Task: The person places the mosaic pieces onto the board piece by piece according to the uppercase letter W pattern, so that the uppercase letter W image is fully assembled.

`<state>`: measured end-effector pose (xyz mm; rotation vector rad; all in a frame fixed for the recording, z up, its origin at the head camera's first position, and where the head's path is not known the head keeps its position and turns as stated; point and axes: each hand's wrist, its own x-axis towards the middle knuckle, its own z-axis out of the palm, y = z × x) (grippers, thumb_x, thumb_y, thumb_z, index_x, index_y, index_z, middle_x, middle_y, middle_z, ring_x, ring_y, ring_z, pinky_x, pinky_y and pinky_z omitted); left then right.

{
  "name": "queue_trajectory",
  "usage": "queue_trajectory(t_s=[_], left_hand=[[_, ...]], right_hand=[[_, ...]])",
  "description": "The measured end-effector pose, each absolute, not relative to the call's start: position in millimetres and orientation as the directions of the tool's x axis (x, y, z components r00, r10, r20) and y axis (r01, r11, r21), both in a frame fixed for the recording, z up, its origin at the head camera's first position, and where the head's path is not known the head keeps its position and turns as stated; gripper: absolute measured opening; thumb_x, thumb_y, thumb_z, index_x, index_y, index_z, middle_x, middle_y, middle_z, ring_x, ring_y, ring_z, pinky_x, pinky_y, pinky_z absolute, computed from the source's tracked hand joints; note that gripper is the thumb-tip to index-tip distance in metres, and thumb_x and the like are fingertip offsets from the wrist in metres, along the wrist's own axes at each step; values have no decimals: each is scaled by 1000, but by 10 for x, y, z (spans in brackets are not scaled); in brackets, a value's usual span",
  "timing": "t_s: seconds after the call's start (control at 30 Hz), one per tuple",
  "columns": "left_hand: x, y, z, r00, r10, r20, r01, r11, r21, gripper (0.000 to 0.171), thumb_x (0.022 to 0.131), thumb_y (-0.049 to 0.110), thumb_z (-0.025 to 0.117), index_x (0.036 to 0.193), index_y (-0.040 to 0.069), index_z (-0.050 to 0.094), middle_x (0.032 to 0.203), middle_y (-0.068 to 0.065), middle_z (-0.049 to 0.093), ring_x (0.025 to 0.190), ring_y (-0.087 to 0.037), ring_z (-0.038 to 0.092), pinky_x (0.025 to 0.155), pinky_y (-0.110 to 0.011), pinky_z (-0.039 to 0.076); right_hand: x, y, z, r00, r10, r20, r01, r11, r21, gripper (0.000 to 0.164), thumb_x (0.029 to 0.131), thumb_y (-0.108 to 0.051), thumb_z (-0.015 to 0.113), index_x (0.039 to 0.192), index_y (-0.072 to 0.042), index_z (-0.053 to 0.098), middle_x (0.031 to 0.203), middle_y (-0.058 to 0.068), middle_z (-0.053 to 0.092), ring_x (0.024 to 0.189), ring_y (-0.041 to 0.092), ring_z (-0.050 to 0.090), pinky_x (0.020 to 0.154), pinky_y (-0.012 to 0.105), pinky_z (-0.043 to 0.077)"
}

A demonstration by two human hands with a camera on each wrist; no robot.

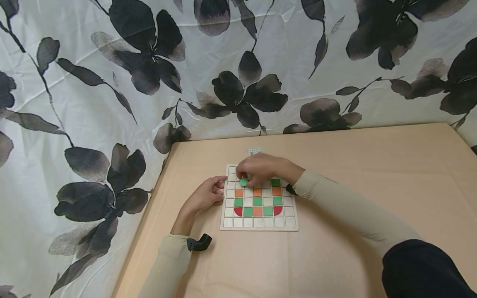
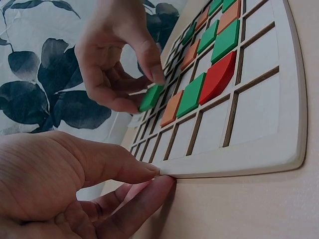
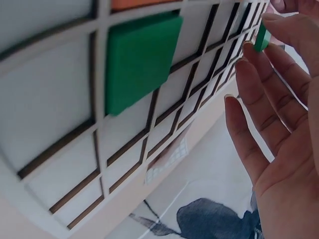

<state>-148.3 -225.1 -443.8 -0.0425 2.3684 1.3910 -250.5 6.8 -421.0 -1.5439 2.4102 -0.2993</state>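
Observation:
A white wooden board [image 1: 259, 229] with a grid of square recesses lies on the table. My right hand [image 1: 257, 169] is over its upper left part and pinches a green square tile [image 2: 150, 98] between thumb and fingertips, tilted above the grid. At the board's left edge, my left hand [image 1: 206, 193] pinches the rim with thumb [image 2: 142, 172] and a finger. Set in the grid are several green tiles [image 1: 258, 201], several orange tiles [image 1: 239, 193] and two red tiles [image 1: 277, 211] with one rounded corner. One green tile [image 3: 142, 62] shows close in the right wrist view.
A small card [image 1: 255, 150] with a printed grid lies just behind the board, partly covered by my right hand. The light wooden table [image 1: 335, 256] extends around the board. Behind and to the left hangs a white cloth [image 1: 208, 54] with dark flowers.

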Motion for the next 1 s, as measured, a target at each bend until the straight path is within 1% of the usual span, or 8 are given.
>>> queue_trajectory(t_s=[0.17, 0.47, 0.7, 0.8, 1.0], left_hand=[[-1477, -2259, -4451, -923, 171, -344, -218, 505, 835, 65, 89, -14, 64, 148, 8, 50, 115, -12, 47, 94, -23, 51, 71, -30, 56], [-1477, -2256, -4469, -924, 169, -343, -212, 521, 827, 65, 90, -13, 64, 149, 10, 49, 116, -12, 48, 94, -23, 51, 70, -29, 56], [-1471, -2246, -4467, -925, 159, -346, -221, 515, 828, 65, 90, -15, 63, 149, 9, 49, 116, -12, 48, 93, -23, 52, 71, -30, 56], [-1469, -2246, -4470, -924, 157, -348, -226, 510, 830, 66, 90, -16, 62, 149, 9, 49, 116, -12, 48, 91, -22, 52, 71, -30, 56], [-1470, -2244, -4475, -925, 156, -347, -227, 507, 832, 65, 90, -16, 62, 149, 9, 49, 116, -12, 48, 91, -21, 51, 71, -29, 56]], right_hand=[[-2461, -24, -4228, -403, -907, -125, -878, 422, -227, 22, 88, -32, 74, 107, -21, 67, 90, -9, 59, 80, 11, 55, 68, 28, 45], [-2435, -88, -4290, -406, -906, -116, -882, 422, -208, 24, 89, -33, 73, 110, -22, 68, 97, -9, 58, 81, 10, 57, 67, 26, 46], [-2435, -68, -4309, -401, -910, -102, -881, 414, -230, 26, 90, -32, 74, 113, -21, 72, 101, -7, 61, 83, 8, 58, 73, 28, 49], [-2437, -65, -4313, -398, -912, -95, -878, 409, -250, 24, 90, -30, 74, 112, -20, 73, 101, -5, 61, 84, 9, 58, 73, 29, 49], [-2448, -72, -4325, -419, -903, -94, -862, 429, -271, 24, 91, -30, 76, 111, -19, 74, 98, -6, 61, 84, 9, 58, 72, 27, 49]])
